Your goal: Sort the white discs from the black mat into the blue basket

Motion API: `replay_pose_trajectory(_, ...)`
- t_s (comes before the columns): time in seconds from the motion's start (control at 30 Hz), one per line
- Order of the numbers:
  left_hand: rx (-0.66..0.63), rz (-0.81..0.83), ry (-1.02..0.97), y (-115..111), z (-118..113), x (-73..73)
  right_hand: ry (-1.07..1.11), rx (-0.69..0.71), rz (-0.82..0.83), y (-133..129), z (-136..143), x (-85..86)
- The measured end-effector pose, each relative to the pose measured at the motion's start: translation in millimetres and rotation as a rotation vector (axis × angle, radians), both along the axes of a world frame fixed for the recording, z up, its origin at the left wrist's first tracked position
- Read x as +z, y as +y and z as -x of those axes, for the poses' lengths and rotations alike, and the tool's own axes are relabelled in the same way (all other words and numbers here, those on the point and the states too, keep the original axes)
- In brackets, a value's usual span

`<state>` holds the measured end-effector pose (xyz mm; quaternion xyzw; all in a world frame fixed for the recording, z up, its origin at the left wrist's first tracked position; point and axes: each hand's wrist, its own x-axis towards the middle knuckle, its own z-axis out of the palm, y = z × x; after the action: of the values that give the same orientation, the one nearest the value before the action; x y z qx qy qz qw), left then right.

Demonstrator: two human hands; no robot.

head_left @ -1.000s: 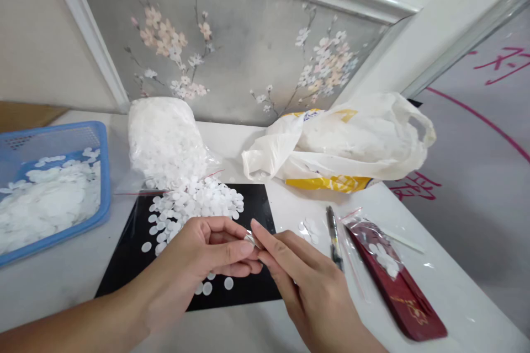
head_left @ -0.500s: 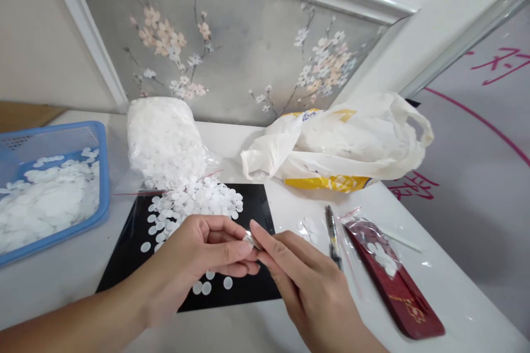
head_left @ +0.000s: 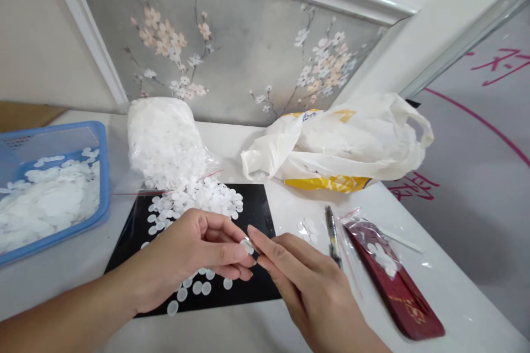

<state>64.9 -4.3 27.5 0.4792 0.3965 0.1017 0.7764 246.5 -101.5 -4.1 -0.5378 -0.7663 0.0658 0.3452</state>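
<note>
My left hand [head_left: 211, 248] pinches a small white disc [head_left: 247, 245] between thumb and fingers above a black mat [head_left: 256, 215]. Close on its right, my right hand [head_left: 306, 276] has its thumb and index finger pressed together at the disc's edge, around a small dark thing I cannot make out. Many white discs [head_left: 207, 196] are heaped on the back of the mat, and several more lie below my left hand. Behind them a clear plastic bag [head_left: 163, 132] full of discs spills onto the mat.
A blue basket [head_left: 103, 176] of discs stands at the left. At the back right lies a white and yellow plastic bag [head_left: 351, 143]. A pen [head_left: 332, 234], a small clear bag and a dark red case [head_left: 414, 303] lie on the right.
My left hand has moved slightly left and up, and the disc between its fingers shows more of its face. My right fingertips have shifted slightly left.
</note>
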Motion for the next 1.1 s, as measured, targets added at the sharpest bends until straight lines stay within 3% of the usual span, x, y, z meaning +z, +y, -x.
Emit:
replay_pose_trajectory(0.2,0.004,0.008,-0.010,0.5,1.4,-1.4,-0.016,-0.033,0.005,-0.2,1.2,-0.9)
replay_pose_trajectory(0.47,0.022,-0.024,-0.006,1.3,0.4,-1.7,-0.054,-0.237,0.090,9.0,-18.9,-2.7)
replay_pose_trajectory(0.73,0.089,-0.455,0.081,14.9,11.1,10.4,-0.163,-0.469,0.345,29.5,-55.7,-16.1)
replay_pose_trajectory(0.87,-0.081,-0.533,0.242,1.2,24.5,4.4,-0.189,-0.413,0.440,33.1,-67.5,-22.1)
replay_pose_trajectory(0.97,-0.302,-0.624,0.352,-22.6,31.1,-16.4,-0.135,-0.340,0.365,32.2,-67.0,-26.4)
replay_pose_trajectory(1.1,-0.429,-0.868,0.449,-46.0,31.0,-41.5,-0.016,-0.346,0.361,31.2,-54.9,-23.4)
